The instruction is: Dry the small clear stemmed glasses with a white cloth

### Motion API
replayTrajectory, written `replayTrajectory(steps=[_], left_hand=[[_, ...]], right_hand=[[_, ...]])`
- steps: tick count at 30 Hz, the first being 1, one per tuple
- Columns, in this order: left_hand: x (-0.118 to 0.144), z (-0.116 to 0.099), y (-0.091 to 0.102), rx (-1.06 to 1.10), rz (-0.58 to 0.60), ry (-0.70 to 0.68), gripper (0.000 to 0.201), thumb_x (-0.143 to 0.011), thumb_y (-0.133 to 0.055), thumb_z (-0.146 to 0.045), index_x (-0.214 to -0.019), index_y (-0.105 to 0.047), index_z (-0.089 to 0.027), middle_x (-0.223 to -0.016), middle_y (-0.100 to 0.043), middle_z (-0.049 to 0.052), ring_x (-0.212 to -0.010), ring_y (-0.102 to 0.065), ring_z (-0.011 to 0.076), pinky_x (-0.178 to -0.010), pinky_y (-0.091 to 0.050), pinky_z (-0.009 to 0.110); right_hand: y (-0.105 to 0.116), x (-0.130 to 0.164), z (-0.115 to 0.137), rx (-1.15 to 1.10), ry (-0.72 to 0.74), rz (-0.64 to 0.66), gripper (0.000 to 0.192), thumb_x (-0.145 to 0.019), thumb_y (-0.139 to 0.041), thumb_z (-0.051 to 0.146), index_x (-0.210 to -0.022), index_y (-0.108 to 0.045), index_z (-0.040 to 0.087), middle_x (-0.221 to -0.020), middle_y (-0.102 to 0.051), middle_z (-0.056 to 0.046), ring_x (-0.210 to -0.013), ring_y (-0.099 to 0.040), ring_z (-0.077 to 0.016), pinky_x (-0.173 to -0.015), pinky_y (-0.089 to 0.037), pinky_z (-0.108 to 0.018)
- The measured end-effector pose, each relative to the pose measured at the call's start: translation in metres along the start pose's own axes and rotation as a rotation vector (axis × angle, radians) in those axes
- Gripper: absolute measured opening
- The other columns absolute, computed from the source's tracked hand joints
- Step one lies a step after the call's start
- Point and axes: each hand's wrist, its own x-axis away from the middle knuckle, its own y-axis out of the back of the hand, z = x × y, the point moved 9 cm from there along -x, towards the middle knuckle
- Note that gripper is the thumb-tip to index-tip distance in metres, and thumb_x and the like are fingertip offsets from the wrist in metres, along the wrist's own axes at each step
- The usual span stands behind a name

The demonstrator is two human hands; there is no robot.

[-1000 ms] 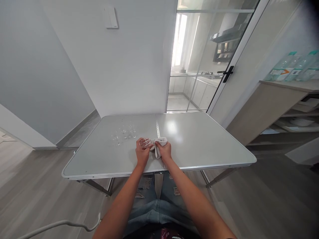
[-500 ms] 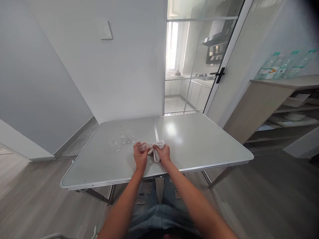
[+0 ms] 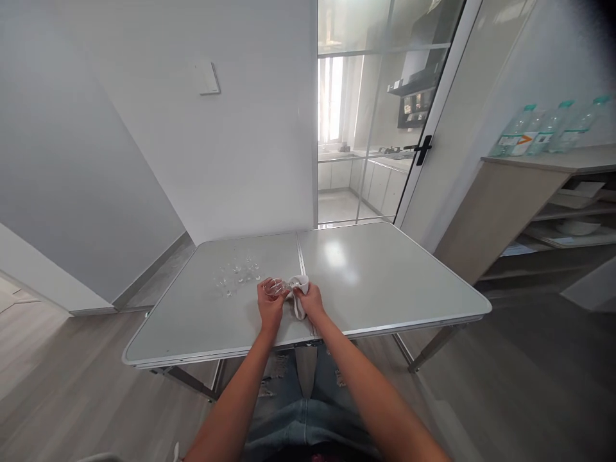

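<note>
My left hand [image 3: 270,307] is wrapped around a small clear glass [image 3: 274,287], fingers closed on it, holding it on its side just above the table [image 3: 385,282]. My right hand [image 3: 312,301] is pinched shut on a white cloth [image 3: 299,292], and the cloth is bunched up against the mouth end of the glass, so the two hands sit close together near the table's front edge, right by the seam down the middle. Part of the cloth hangs down between my hands and touches the tabletop. Beyond my left hand, a cluster of more small glasses [image 3: 235,274] stands on the left half of the table, apart from the one I'm gripping; they're too small and clear to count. Off to the right, water bottles [image 3: 543,128] line the top of a wooden shelf [image 3: 510,192].
</note>
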Motion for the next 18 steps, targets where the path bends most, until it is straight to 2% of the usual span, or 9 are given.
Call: replayTrajectory(steps=[7,12,15,18], left_hand=[[0.0,-0.003,0.001,0.014,-0.047,0.002,0.062,-0.071,-0.087,-0.035,-0.118,-0.048,-0.023,-0.112,-0.07,0.008,-0.094,-0.074,0.0192,-0.09,-0.058,0.039],[0.0,0.0,-0.005,0.035,0.013,0.021,0.063,-0.068,-0.089,-0.034,-0.117,-0.05,-0.022,-0.109,-0.072,0.008,-0.094,-0.074,0.0195,-0.09,-0.059,0.038],[0.0,0.0,-0.006,0.048,0.031,0.011,0.064,-0.068,-0.089,-0.034,-0.118,-0.051,-0.022,-0.11,-0.072,0.008,-0.094,-0.074,0.0191,-0.09,-0.059,0.037],[0.001,-0.001,-0.005,0.038,0.02,0.0,0.062,-0.069,-0.088,-0.033,-0.118,-0.051,-0.023,-0.111,-0.071,0.008,-0.094,-0.074,0.0188,-0.09,-0.059,0.036]], right_hand=[[0.014,0.005,0.013,0.058,0.007,-0.087,0.029,-0.073,-0.077,0.047,-0.082,-0.075,0.019,-0.083,-0.078,-0.011,-0.074,-0.069,-0.0273,-0.072,-0.052,-0.036],[0.004,0.004,0.018,0.04,0.076,-0.012,0.027,-0.079,-0.069,0.036,-0.101,-0.072,0.019,-0.096,-0.078,-0.01,-0.085,-0.069,-0.0259,-0.08,-0.052,-0.035],[-0.003,0.004,0.017,0.09,0.088,0.058,0.021,-0.079,-0.069,0.034,-0.094,-0.073,0.019,-0.089,-0.077,-0.009,-0.079,-0.068,-0.0255,-0.077,-0.052,-0.035],[0.0,0.003,0.013,0.123,0.066,0.02,0.021,-0.079,-0.071,0.04,-0.084,-0.073,0.02,-0.081,-0.076,-0.008,-0.074,-0.067,-0.0258,-0.074,-0.052,-0.035]])
